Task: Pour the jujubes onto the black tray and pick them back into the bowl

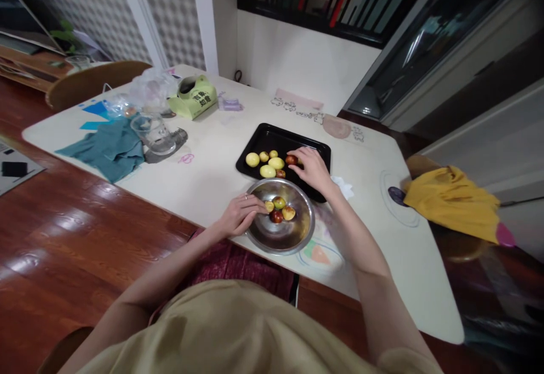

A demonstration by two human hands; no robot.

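A black rectangular tray (278, 134) holds several jujube-like fruits, some yellow-green and some reddish brown. My right hand (311, 169) reaches over its right part, with thumb and fingers curved around a red-brown jujube (292, 160). In front of the tray, close to the table edge, stands a round steel bowl (283, 242) with several more jujubes inside. My left hand (242, 214) rests across the bowl's left rim, fingers stretched out. Its fingertips are at a yellow jujube (269, 206) in the bowl; whether they grip it is unclear.
On the white table (212, 173) to the left are a teal cloth (114, 150), a clear jug (157, 136), plastic bags (153, 88) and a green tissue box (195, 99). A white tissue (343, 187) lies right of the tray. Yellow clothing (453, 201) hangs on a chair at right.
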